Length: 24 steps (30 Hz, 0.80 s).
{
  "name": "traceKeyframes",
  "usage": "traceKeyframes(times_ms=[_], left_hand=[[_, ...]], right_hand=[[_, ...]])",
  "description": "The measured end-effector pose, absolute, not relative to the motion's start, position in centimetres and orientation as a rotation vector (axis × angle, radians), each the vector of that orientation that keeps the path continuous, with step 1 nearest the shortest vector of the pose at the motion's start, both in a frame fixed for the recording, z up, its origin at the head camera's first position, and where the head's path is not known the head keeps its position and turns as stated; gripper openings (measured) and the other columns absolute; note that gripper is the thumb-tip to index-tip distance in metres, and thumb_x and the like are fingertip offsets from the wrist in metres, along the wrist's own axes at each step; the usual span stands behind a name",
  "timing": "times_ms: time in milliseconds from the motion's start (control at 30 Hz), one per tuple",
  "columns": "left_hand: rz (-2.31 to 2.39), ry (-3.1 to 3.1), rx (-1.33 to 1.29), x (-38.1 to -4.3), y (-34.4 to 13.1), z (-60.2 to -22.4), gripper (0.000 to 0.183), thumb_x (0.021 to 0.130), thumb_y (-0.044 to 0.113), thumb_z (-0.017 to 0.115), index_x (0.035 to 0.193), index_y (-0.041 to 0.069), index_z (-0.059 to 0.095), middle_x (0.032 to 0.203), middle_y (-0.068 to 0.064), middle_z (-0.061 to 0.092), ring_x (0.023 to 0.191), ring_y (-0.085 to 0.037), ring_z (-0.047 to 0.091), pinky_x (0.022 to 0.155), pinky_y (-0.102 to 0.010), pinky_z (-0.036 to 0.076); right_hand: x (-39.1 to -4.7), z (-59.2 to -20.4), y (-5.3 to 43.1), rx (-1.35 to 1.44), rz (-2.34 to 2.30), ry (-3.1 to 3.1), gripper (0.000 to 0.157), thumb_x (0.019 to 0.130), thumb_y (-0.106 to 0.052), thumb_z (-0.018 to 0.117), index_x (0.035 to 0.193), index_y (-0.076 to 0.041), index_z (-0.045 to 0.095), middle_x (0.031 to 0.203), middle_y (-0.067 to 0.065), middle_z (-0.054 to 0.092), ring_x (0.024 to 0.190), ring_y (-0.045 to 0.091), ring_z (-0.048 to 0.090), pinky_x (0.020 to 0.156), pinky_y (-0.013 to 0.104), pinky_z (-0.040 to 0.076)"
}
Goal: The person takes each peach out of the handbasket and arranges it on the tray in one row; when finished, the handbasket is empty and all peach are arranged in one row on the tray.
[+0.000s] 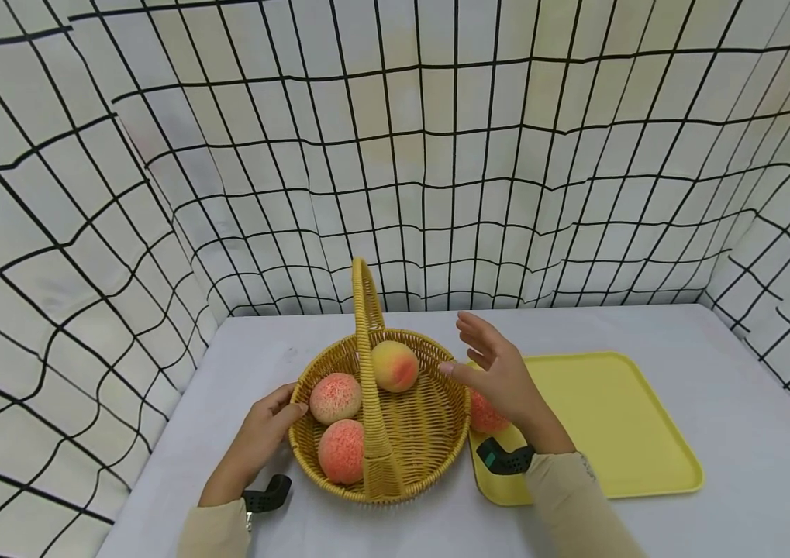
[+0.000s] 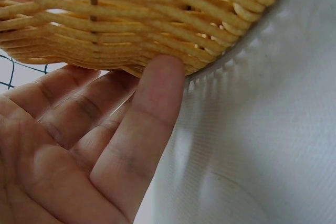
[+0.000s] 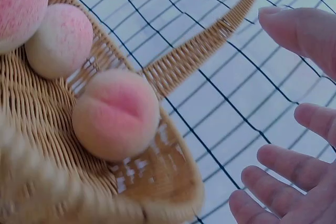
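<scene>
A round wicker basket (image 1: 429, 418) with a tall arched handle (image 1: 367, 341) stands in the middle of the table. My left hand (image 1: 262, 434) holds its left rim; in the left wrist view the thumb (image 2: 157, 93) lies against the weave. Two pinkish-red peaches (image 1: 336, 398) (image 1: 342, 452) sit left of the handle, and a yellow peach with a red blush (image 1: 395, 366) lies toward the back. Beside the right rim, my right hand (image 1: 499, 380) is raised with fingers spread and nothing in it. Under that hand, another red peach (image 1: 487, 415), partly hidden, rests on the yellow tray's left edge.
The yellow tray (image 1: 611, 426) lies flat to the right of the basket. A white cloth covers the table (image 1: 248, 349). White walls with a black grid (image 1: 436, 155) rise at the back and both sides.
</scene>
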<state>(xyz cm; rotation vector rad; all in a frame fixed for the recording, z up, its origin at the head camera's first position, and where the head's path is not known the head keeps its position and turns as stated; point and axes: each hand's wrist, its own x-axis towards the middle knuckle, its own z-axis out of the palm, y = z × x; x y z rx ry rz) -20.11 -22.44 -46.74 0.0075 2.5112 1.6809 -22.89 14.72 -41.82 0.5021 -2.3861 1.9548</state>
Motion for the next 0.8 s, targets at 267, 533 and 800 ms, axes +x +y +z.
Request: traceKeyframes(times_ms=[267,533,800], left_hand=[[1.674,2.52,0.007,-20.1,-22.4,-46.7,0.05,0.105,0.021,0.053,0.151,0.001,0.05,0.144,-0.022,0.06,0.108,-0.023,0.07,0.078,-0.025,0.058],[1.672,2.529,0.011,-20.1,-22.4,-46.8,0.049,0.105,0.02,0.053,0.15,0.001,0.052,0.14,-0.023,0.062,0.102,-0.022,0.071,0.076,-0.025,0.058],[1.669,2.533,0.016,-20.1,-22.4,-46.7,0.048,0.105,0.019,0.052,0.15,0.001,0.052,0.141,-0.022,0.062,0.103,-0.02,0.07,0.077,-0.025,0.058]], right_hand=[[-23.8,-41.5,12.1,0.536,2.066,-2.387,0.083,0.091,-0.024,0.082,0.162,-0.021,0.038,0.164,0.007,0.04,0.15,0.031,0.04,0.119,0.052,0.035],[-24.6,-41.8,10.3,0.52,2.065,-2.476,0.078,0.092,-0.026,0.079,0.16,-0.027,0.041,0.162,0.009,0.043,0.147,0.034,0.045,0.114,0.052,0.043],[-25.4,-41.6,9.1,0.507,2.001,-2.555,0.077,0.092,-0.033,0.08,0.159,-0.025,0.043,0.161,0.009,0.045,0.147,0.031,0.044,0.115,0.054,0.04]])
